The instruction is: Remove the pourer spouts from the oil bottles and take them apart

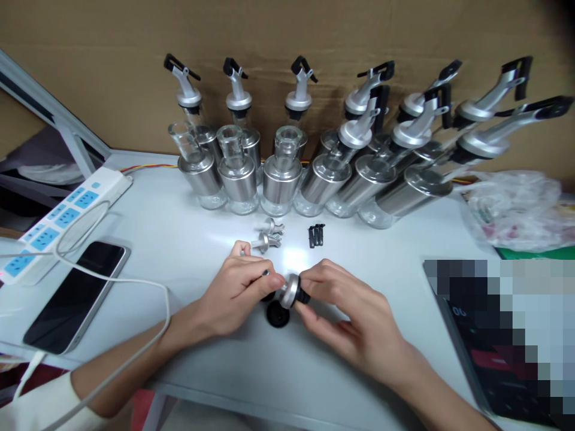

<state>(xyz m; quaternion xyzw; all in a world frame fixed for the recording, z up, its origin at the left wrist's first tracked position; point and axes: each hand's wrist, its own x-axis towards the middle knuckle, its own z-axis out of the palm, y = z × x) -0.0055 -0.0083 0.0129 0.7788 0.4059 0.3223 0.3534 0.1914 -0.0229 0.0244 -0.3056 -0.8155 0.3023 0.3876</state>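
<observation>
The left hand [238, 287] and right hand [345, 311] jointly grasp a metal pourer cap [290, 291], pinched between their fingertips just above the surface [179, 239]. A black ring [277, 315] lies directly beneath it.

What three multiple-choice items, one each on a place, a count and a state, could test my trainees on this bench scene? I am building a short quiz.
1. Where does the phone lie?
A. left of the hands
B. behind the bottles
C. on the plastic bag

2. How many front-row bottles have no spout fitted?
A. one
B. three
C. six

3. How is the metal spout cap held?
A. lying loose on the table
B. between both hands
C. fitted on a bottle

Key: 1 A, it lies near the power strip; 2 B, three open glass necks; 3 B, left hand and right hand pinch it.
</observation>
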